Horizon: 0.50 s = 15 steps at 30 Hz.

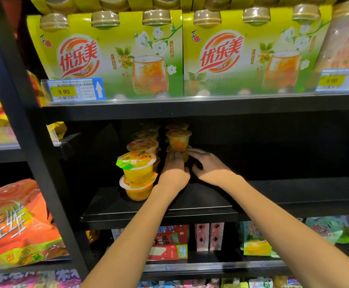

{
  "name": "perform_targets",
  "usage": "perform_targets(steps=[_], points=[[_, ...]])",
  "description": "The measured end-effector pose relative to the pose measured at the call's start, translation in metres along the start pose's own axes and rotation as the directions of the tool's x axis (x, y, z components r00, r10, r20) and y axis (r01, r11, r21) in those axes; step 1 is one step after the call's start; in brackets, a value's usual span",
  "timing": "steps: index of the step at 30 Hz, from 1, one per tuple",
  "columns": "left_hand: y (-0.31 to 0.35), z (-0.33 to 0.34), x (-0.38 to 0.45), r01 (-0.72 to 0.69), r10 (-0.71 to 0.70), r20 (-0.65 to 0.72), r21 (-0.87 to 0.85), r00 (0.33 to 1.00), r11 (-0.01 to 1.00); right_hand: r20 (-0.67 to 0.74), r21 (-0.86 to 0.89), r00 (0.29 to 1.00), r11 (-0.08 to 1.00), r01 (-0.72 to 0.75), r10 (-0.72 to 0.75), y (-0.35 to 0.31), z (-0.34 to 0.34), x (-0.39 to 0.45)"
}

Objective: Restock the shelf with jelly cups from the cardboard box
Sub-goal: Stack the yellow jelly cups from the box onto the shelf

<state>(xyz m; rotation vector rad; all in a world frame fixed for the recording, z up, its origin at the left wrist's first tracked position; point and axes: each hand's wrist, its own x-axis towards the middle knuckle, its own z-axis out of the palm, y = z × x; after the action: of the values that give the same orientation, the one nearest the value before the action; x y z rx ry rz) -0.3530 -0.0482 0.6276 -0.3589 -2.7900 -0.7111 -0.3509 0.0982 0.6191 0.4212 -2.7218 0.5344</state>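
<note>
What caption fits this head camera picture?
Both hands, left hand and right hand, set a jelly cup on the dark shelf.

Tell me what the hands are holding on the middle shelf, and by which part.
Both hands hold the lower jelly cup of the right-hand stack by its sides: left hand on its left, right hand on its right. Another cup sits on top.

Two hands reach in, the left hand and right hand. Just left of the fingers stand two stacked jelly cups; above the fingertips sits one jelly cup, with more dim ones behind, uncountable.
</note>
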Motion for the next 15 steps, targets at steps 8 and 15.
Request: perform_targets(steps=[8,15], points=[[-0.005,0.006,0.011,-0.030,0.030,-0.009,0.010,1.000,0.999,-0.001,0.008,1.000,1.000,0.005,-0.005,-0.001,0.002,0.004],[-0.004,0.007,0.012,-0.013,0.013,-0.007,0.037,1.000,0.999,0.011,-0.004,1.000,1.000,-0.008,0.008,-0.009,-0.002,0.003]])
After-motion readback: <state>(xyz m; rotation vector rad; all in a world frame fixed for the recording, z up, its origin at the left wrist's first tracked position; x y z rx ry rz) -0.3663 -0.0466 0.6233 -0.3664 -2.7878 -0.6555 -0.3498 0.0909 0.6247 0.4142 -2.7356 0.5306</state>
